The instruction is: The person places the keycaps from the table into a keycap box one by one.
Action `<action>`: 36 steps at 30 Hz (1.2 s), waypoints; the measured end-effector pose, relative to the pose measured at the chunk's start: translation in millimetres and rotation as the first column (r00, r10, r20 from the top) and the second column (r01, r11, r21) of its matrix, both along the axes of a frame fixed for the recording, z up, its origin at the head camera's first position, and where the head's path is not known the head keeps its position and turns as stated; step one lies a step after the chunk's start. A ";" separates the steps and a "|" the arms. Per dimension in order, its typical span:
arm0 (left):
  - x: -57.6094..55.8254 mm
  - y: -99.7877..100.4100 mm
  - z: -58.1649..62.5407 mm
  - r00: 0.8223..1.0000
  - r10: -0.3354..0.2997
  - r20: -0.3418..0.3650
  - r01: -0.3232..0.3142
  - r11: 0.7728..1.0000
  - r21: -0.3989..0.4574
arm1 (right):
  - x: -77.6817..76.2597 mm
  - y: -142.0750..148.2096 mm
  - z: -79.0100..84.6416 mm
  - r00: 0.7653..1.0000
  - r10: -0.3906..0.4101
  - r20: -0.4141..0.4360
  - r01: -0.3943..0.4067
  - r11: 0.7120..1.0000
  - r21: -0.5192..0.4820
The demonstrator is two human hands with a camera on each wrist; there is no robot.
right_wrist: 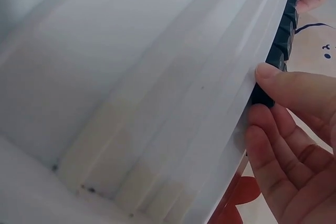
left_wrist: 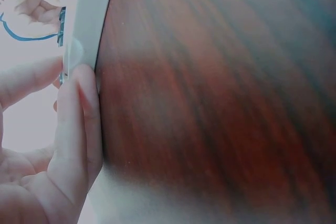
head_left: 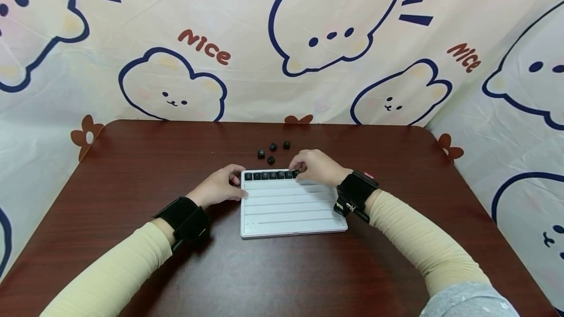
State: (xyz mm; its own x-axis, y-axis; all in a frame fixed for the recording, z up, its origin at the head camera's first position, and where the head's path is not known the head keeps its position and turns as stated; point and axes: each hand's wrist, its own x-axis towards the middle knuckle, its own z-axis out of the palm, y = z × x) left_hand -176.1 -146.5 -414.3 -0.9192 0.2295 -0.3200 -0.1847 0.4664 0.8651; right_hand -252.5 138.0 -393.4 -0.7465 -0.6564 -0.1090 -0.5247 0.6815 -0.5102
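Observation:
A white ridged tray (head_left: pixel 291 209) lies on the table with a row of black keycaps (head_left: pixel 265 176) along its far edge. My left hand (head_left: pixel 219 187) holds the tray's left edge near the far corner, thumb and fingers on either side of the rim in the left wrist view. At the right end of the row, my right hand (head_left: pixel 320 167) pinches a black keycap (right_wrist: pixel 262 97) between thumb and fingers. That keycap sits at the tray's far edge, partly covered by the fingers. Several loose keycaps (head_left: pixel 261 154) lie on the table beyond the tray.
The dark brown wooden table (head_left: pixel 282 278) reaches back to a pale curtain (head_left: pixel 246 13) printed with cartoon bears. Black straps with devices sit on both wrists, over pale yellow sleeves (head_left: pixel 423 234).

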 end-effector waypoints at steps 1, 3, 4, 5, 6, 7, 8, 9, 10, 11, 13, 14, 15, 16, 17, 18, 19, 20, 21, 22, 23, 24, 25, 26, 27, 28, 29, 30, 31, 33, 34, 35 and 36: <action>0.0 0.1 0.1 1.000 0.000 0.001 0.000 1.000 0.001 | 0.2 0.7 0.3 1.000 -0.002 0.001 0.002 1.000 -0.001; -0.1 -0.1 0.4 1.000 -0.002 0.000 0.002 1.000 -0.002 | 0.4 1.9 1.0 1.000 -0.006 0.002 0.006 1.000 -0.006; -0.2 -0.4 0.6 1.000 -0.003 -0.002 0.003 1.000 -0.003 | 0.5 2.5 1.4 1.000 -0.011 0.002 0.011 1.000 -0.008; -0.4 -0.6 0.7 1.000 -0.003 -0.004 0.003 1.000 -0.006 | 0.8 2.9 1.9 1.000 -0.016 0.002 0.016 1.000 -0.011; -0.6 -0.8 0.7 1.000 -0.003 -0.006 0.003 1.000 -0.008 | 0.8 3.3 2.2 1.000 -0.020 0.000 0.020 1.000 -0.013; -0.8 -1.0 0.7 1.000 -0.003 -0.007 0.003 1.000 -0.008 | 0.7 3.6 2.5 1.000 -0.026 0.000 0.026 1.000 -0.015; -1.0 -1.1 0.7 1.000 -0.003 -0.008 0.003 1.000 -0.010 | 0.6 3.8 2.8 0.999 -0.032 0.000 0.032 0.999 -0.015; -1.2 -1.2 0.8 1.000 -0.003 -0.009 0.003 1.000 -0.012 | 0.4 4.1 3.0 0.999 -0.038 0.000 0.038 0.999 -0.014; -0.8 -1.2 1.4 1.000 -0.005 -0.010 0.005 1.000 -0.013 | 0.3 4.3 3.1 0.999 -0.043 0.001 0.043 0.999 -0.012; -0.9 -1.1 1.3 1.000 -0.006 -0.010 0.006 1.000 -0.015 | 0.2 4.6 3.1 0.999 -0.046 0.004 0.046 0.999 -0.012; -0.8 -0.9 0.9 1.000 -0.006 -0.007 0.006 1.000 -0.015 | 0.0 4.9 2.8 0.999 -0.046 0.007 0.046 0.999 -0.011; -0.8 -0.7 0.8 1.000 -0.006 -0.006 0.006 1.000 -0.016 | 0.1 5.0 2.6 0.999 -0.045 0.009 0.045 0.999 -0.011; -0.6 -0.6 0.6 1.000 -0.006 -0.005 0.006 1.000 -0.017 | 0.2 5.1 2.3 0.999 -0.044 0.010 0.044 0.999 -0.012; -0.4 -0.4 0.4 1.000 -0.007 -0.004 0.007 1.000 -0.015 | 0.4 5.2 2.0 0.999 -0.043 0.012 0.043 0.999 -0.013; -0.7 -0.2 -0.5 1.000 -0.006 -0.002 0.006 1.000 -0.014 | 0.6 5.3 1.7 0.999 -0.042 0.013 0.042 0.999 -0.013; -0.6 0.0 -0.7 1.000 -0.005 -0.002 0.005 1.000 -0.012 | 0.8 5.3 1.4 0.999 -0.042 0.013 0.042 0.999 -0.014; -0.4 0.1 -0.8 1.000 -0.004 -0.002 0.004 1.000 -0.012 | 1.0 5.4 1.1 0.999 -0.041 0.014 0.041 0.999 -0.014; -0.3 0.3 -1.0 1.000 -0.004 -0.003 0.004 1.000 -0.012 | 1.2 5.5 0.8 0.999 -0.040 0.014 0.040 0.999 -0.014; -0.2 0.4 -1.1 1.000 -0.004 -0.002 0.004 1.000 -0.013 | 1.4 5.6 0.6 0.999 -0.039 0.015 0.039 0.999 -0.015; -0.1 0.5 -1.1 1.000 -0.003 -0.001 0.003 1.000 -0.013 | 1.5 5.8 0.4 0.999 -0.037 0.015 0.037 0.999 -0.014; 0.0 0.7 -1.2 1.000 -0.003 0.000 0.003 1.000 -0.014 | 1.5 5.9 0.3 0.999 -0.034 0.015 0.035 0.999 -0.012; -0.1 0.8 -1.2 1.000 -0.003 0.002 0.003 1.000 -0.015 | 1.6 6.1 0.3 0.999 -0.032 0.014 0.033 0.999 -0.010; -0.2 1.0 -1.3 1.000 -0.003 0.003 0.003 1.000 -0.016 | 1.6 6.3 0.5 0.999 -0.030 0.012 0.031 0.999 -0.009; -0.3 1.2 -1.3 1.000 -0.003 0.005 0.003 1.000 -0.017 | 1.7 6.5 0.7 1.000 -0.029 0.012 0.029 1.000 -0.008; -0.4 1.3 -1.3 1.000 -0.002 0.007 0.003 1.000 -0.017 | 1.8 6.6 1.2 1.000 -0.028 0.009 0.028 1.000 -0.006; -0.6 1.4 -1.3 1.000 -0.003 0.007 0.003 1.000 -0.017 | 1.9 6.7 1.8 1.000 -0.027 0.006 0.027 1.000 -0.006; -0.7 1.2 -1.5 1.000 -0.004 0.009 0.004 1.000 -0.015 | 2.0 7.0 2.4 1.000 -0.027 0.003 0.027 1.000 -0.010; -0.6 0.8 -1.3 1.000 -0.008 0.007 0.008 1.000 -0.015 | 2.2 7.5 3.5 1.000 -0.027 -0.001 0.027 1.000 -0.013; -0.8 0.6 -1.3 1.000 -0.008 0.008 0.008 1.000 -0.015 | 2.0 8.4 4.2 1.000 -0.026 -0.006 0.026 1.000 -0.018; -1.4 -0.4 -1.5 1.000 -0.011 0.007 0.011 1.000 -0.012 | 0.8 11.1 4.8 1.000 -0.029 -0.010 0.029 0.999 -0.025; -1.7 -1.0 -1.5 1.000 -0.013 0.006 0.013 1.000 -0.011 | 0.2 12.6 5.1 0.999 -0.033 -0.011 0.032 0.999 -0.028; -2.1 -1.4 -1.4 1.000 -0.014 0.005 0.014 1.000 -0.010 | -0.7 14.2 5.3 0.999 -0.037 -0.011 0.037 0.999 -0.029; -2.5 -1.7 -1.2 1.000 -0.015 0.003 0.015 1.000 -0.010 | -1.4 15.7 5.8 0.999 -0.042 -0.010 0.042 0.999 -0.026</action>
